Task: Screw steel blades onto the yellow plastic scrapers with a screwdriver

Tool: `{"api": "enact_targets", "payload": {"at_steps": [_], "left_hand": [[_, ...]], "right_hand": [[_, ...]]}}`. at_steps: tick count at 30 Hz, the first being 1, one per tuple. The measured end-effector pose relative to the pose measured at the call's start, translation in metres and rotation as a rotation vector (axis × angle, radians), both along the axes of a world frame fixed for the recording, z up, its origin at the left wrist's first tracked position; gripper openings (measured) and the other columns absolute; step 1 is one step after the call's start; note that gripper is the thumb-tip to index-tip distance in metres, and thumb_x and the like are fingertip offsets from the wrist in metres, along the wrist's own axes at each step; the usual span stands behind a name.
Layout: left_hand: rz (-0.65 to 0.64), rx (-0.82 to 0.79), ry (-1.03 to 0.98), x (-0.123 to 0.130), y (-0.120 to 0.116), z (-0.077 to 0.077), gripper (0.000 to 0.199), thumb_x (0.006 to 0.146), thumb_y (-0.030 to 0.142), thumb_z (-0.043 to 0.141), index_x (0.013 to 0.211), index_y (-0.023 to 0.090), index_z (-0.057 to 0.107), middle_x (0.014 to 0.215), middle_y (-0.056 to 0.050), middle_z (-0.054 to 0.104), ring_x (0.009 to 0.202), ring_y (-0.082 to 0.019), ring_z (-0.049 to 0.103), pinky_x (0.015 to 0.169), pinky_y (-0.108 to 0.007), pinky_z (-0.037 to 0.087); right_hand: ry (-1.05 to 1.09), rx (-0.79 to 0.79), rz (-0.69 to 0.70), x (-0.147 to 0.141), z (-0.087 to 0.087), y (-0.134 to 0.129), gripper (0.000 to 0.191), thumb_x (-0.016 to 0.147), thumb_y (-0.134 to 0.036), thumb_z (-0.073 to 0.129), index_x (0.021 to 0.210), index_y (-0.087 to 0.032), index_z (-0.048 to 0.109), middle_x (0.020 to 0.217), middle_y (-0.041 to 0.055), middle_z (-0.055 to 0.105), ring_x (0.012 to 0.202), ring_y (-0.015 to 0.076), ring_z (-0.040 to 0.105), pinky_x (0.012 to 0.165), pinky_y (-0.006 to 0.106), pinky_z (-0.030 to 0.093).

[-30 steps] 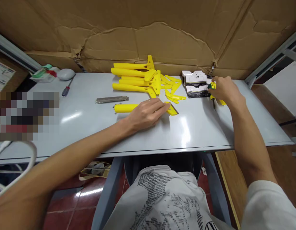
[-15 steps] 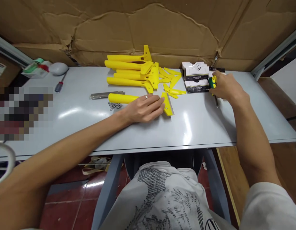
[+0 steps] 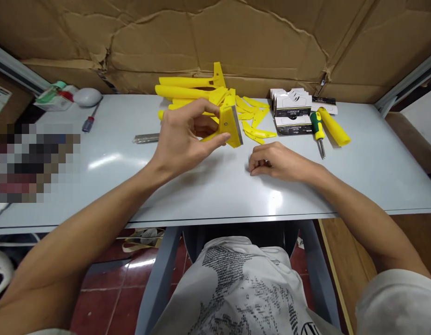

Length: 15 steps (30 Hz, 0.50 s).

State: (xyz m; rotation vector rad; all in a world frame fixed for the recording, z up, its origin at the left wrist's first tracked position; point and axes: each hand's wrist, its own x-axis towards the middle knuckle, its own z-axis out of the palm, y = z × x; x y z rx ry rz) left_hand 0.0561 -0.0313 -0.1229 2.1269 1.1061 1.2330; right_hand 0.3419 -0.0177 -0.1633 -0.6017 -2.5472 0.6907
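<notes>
My left hand [image 3: 184, 135] is closed around a yellow scraper [image 3: 228, 125], raised above the table. A thin metal blade runs along the right edge of the scraper's head, and its handle is mostly hidden by my fingers. My right hand [image 3: 276, 160] rests on the white tabletop with its fingers curled in; whatever they hold, if anything, is hidden. A green and yellow screwdriver [image 3: 317, 125] lies to the right of that hand, tip toward me. Loose yellow clamp pieces [image 3: 259, 118] lie just beyond it.
More yellow scraper handles [image 3: 184, 90] are piled at the back. Folded black and white cards [image 3: 292, 109] stand beside a yellow tube [image 3: 336, 128]. Packed metal blades [image 3: 145, 138], a small screwdriver [image 3: 88, 123] and a white rounded object [image 3: 87, 97] are on the left. Cardboard [image 3: 159, 42] walls the back.
My left hand has lifted the scraper off the table and turned it upright. My right hand has let go of the green and yellow screwdriver and moved left toward the middle.
</notes>
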Motion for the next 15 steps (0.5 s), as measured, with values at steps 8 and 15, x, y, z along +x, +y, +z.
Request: {"api": "enact_targets", "payload": {"at_steps": [8,15], "left_hand": [[-0.190,-0.334,-0.146,0.011,-0.007,-0.009,0.049,0.085,0.052,0.101,0.106,0.021,0.069,0.105,-0.006,0.085,0.069,-0.022,0.085,0.052,-0.029,0.067],[-0.272,-0.486,-0.209,0.028,-0.023,-0.009,0.045,0.085,0.046,0.100,0.101,0.021,0.067,0.103,-0.006,0.085,0.067,-0.022,0.086,0.055,-0.027,0.068]], "right_hand": [[0.334,0.212,-0.203,-0.007,0.037,-0.022,0.013,0.108,-0.036,0.082,0.102,-0.025,0.082,0.096,0.0026,0.084,0.072,0.0163,0.070,0.062,0.032,0.054],[0.451,0.405,-0.247,-0.024,0.018,-0.021,0.015,0.113,-0.037,0.074,0.104,-0.029,0.082,0.113,0.0070,0.077,0.082,0.0193,0.067,0.066,0.037,0.062]]}}
